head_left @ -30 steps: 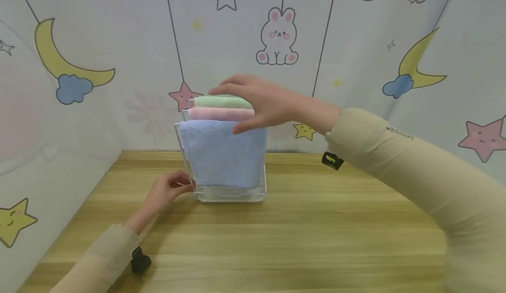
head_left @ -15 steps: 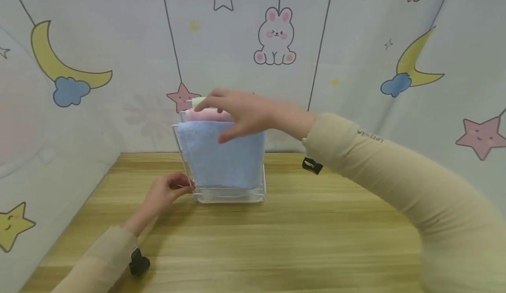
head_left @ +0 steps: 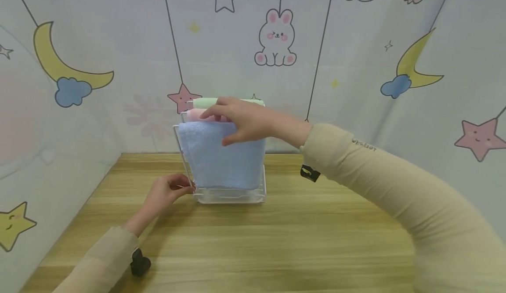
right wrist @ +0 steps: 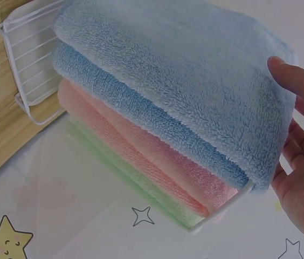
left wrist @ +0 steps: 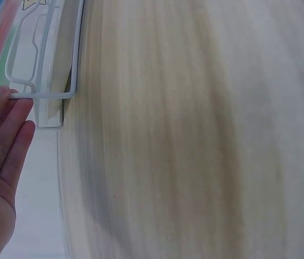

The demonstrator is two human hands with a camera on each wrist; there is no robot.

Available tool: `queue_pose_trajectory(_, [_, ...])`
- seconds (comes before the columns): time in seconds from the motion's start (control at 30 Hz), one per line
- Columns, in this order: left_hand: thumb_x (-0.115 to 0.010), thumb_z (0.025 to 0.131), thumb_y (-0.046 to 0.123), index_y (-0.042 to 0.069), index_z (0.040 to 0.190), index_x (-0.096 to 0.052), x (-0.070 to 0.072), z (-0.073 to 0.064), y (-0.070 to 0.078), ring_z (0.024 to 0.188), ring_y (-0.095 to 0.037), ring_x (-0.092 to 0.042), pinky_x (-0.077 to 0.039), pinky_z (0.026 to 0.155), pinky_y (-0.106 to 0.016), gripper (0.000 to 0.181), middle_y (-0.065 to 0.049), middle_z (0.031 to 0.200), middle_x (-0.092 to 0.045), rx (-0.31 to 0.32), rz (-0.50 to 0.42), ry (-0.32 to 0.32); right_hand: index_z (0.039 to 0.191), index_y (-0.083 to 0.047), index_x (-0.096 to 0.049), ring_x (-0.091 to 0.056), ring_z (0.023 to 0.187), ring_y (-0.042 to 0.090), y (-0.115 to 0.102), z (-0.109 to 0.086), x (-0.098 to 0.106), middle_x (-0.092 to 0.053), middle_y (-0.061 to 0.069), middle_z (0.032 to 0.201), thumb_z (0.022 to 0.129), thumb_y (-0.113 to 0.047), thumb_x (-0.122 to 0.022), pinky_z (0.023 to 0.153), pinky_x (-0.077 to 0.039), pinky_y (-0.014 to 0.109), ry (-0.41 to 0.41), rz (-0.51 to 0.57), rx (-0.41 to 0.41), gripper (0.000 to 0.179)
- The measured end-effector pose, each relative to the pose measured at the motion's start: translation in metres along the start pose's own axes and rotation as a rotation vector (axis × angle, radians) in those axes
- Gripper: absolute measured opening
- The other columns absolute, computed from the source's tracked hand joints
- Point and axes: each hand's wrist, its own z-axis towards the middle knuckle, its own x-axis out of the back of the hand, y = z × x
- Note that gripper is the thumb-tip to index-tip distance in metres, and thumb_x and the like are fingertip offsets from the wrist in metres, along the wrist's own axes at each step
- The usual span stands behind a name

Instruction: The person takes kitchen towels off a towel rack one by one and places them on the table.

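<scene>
A white wire towel rack (head_left: 264, 183) stands on the wooden table with three folded towels draped over its bars. The blue towel (head_left: 221, 161) hangs in front, the pink towel (head_left: 195, 115) behind it and the green towel (head_left: 205, 103) at the back. Low on the rack's left side, my left hand (head_left: 164, 194) pinches the wire frame (left wrist: 44, 95) between thumb and fingers. My right hand (head_left: 247, 119) straddles the blue towel's top fold, thumb (right wrist: 289, 75) in front and fingers behind, with thumb and fingers spread apart. The towel hides some of those fingertips in the right wrist view.
A clear tray (head_left: 229, 195) forms the rack's base. Right behind the table (head_left: 308, 240) hangs a white cloth backdrop (head_left: 138, 51) printed with moons, stars and a rabbit. More of this cloth borders the table on the left.
My right hand has come down and leftward from above the towels to the blue towel's top. My left hand keeps its pinch on the rack, which stays in place.
</scene>
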Motion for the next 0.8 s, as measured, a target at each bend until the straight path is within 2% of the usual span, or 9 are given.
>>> queue_pose_trajectory(0.07, [-0.070,0.080,0.003,-0.001,0.084,-0.067,0.000,0.001,-0.002,0.074,-0.024,-0.071,-0.055,0.065,-0.020,0.007,-0.018,0.087,-0.072,-0.009,0.002,0.001,0.134,-0.024,-0.047,-0.048,0.105,0.010,0.001,0.000,-0.001,-0.052,-0.003,0.115,0.080,-0.030,-0.074,0.092,-0.045,0.026,0.007,-0.006,-0.009,0.061])
queue_pose_trajectory(0.3, [-0.073,0.079,0.013,0.008,0.084,-0.068,-0.008,0.007,-0.035,0.073,-0.012,-0.071,-0.054,0.066,-0.018,0.009,-0.010,0.088,-0.073,0.006,-0.007,0.016,0.127,-0.021,-0.055,-0.049,0.094,0.013,0.003,0.001,-0.001,-0.055,-0.002,0.105,0.083,-0.024,-0.071,0.084,-0.046,0.025,0.020,0.010,-0.018,0.047])
queue_pose_trajectory(0.4, [-0.074,0.079,0.016,0.010,0.084,-0.068,-0.008,0.008,-0.039,0.072,-0.008,-0.070,-0.054,0.066,-0.017,0.010,-0.008,0.088,-0.073,0.010,-0.005,0.017,0.123,-0.017,-0.059,-0.050,0.090,0.014,0.002,0.003,-0.002,-0.057,-0.001,0.101,0.085,-0.020,-0.069,0.081,-0.045,0.025,0.038,0.010,-0.009,0.040])
queue_pose_trajectory(0.5, [-0.074,0.079,0.013,0.008,0.084,-0.069,-0.008,0.007,-0.035,0.073,-0.011,-0.070,-0.054,0.065,-0.018,0.008,-0.010,0.088,-0.073,0.008,-0.008,0.018,0.120,-0.013,-0.062,-0.051,0.088,0.014,0.002,0.003,-0.003,-0.060,0.000,0.099,0.085,-0.018,-0.069,0.081,-0.046,0.024,0.068,0.006,0.002,0.036])
queue_pose_trajectory(0.67, [-0.072,0.079,0.005,0.001,0.084,-0.068,-0.003,0.003,-0.013,0.075,-0.023,-0.071,-0.055,0.065,-0.019,0.007,-0.016,0.087,-0.072,-0.002,-0.004,0.012,0.117,-0.013,-0.066,-0.054,0.087,0.013,0.002,0.001,-0.008,-0.062,0.000,0.100,0.086,-0.016,-0.067,0.081,-0.048,0.023,0.136,0.005,0.027,0.031])
queue_pose_trajectory(0.8, [-0.072,0.079,0.004,0.000,0.083,-0.068,0.000,0.000,0.000,0.074,-0.024,-0.071,-0.055,0.064,-0.019,0.007,-0.016,0.086,-0.072,-0.003,0.010,0.017,0.114,-0.011,-0.068,-0.058,0.091,0.011,0.003,-0.001,-0.012,-0.064,0.002,0.102,0.087,-0.013,-0.065,0.084,-0.050,0.023,0.199,0.022,0.050,0.026])
